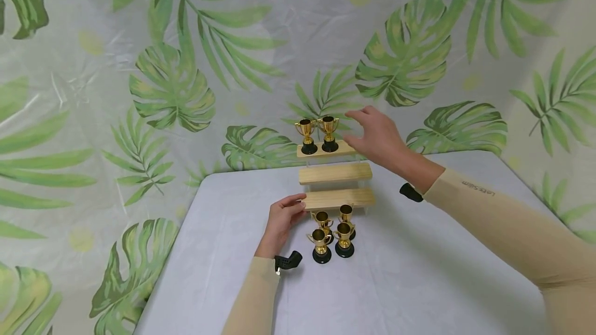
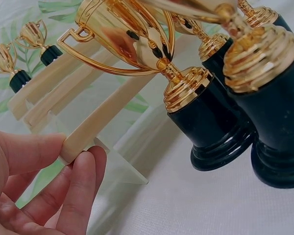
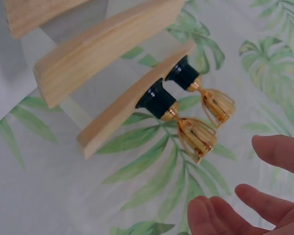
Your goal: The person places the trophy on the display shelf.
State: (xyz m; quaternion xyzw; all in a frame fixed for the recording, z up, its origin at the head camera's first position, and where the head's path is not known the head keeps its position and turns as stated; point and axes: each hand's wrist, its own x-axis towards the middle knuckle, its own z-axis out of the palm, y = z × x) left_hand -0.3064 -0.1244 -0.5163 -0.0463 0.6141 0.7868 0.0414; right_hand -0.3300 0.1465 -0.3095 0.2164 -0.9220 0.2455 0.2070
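My left hand (image 1: 280, 221) pinches the left end of the lowest shelf of a three-step wooden display stand (image 1: 337, 199). In the left wrist view, thumb and fingers meet the board's end (image 2: 74, 147) from both sides. Two small gold trophy cups with black bases stand upright on the top shelf (image 1: 346, 148), a left one (image 1: 307, 129) and a right one (image 1: 328, 127). My right hand (image 1: 379, 136) hovers just right of the right cup, fingers apart and holding nothing. A gap separates its fingertips (image 3: 198, 210) from the nearer cup (image 3: 198, 137) in the right wrist view.
Several more gold trophy cups (image 1: 344, 239) stand close together on the white-covered table (image 1: 419, 283), in front of the stand. The middle shelf (image 1: 335, 173) is bare wood. Behind the table hangs a leaf-patterned cloth (image 1: 261, 66).
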